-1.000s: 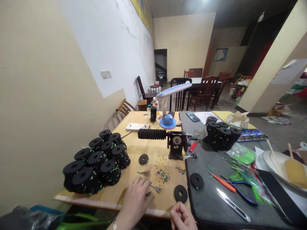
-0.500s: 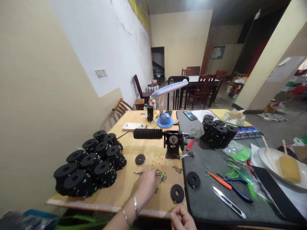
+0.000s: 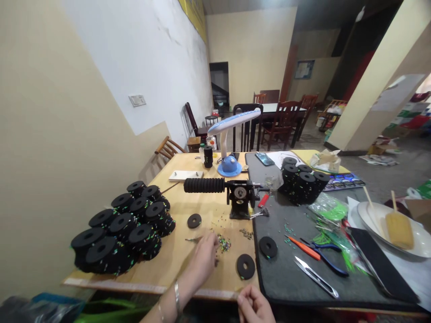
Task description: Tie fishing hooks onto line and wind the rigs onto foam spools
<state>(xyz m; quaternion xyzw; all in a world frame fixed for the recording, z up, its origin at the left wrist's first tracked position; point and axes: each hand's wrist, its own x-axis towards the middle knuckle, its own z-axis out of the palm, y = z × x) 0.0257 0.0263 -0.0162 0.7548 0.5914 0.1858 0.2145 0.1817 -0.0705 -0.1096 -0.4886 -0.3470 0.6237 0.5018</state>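
My left hand (image 3: 204, 255), with two bangles at the wrist, rests low on the wooden table beside a small pile of colourful beads (image 3: 224, 244). Its fingers are bunched together, and what they hold, if anything, is hidden. A thin metal tool (image 3: 189, 239) pokes out to the left of the knuckles; I cannot tell whether the hand touches it. My right hand (image 3: 255, 305) is closed in a pinch at the table's front edge, its contents too small to make out. Just beyond it lies a black foam disc (image 3: 245, 266). Another foam disc (image 3: 194, 220) lies farther back.
A black vise (image 3: 239, 199) carrying a ribbed foam roll (image 3: 204, 185) stands mid-table. Stacked foam spools (image 3: 101, 250) crowd the left; more spools (image 3: 306, 177) stand right. On the grey mat (image 3: 279, 280) lie orange-handled tool (image 3: 305, 248), blue pliers (image 3: 330, 260) and snips (image 3: 316, 277). A lamp (image 3: 229, 167) stands behind.
The whole view has shifted slightly, with things appearing a little farther left and up. My left hand stays by the beads and my right hand stays pinched at the edge.
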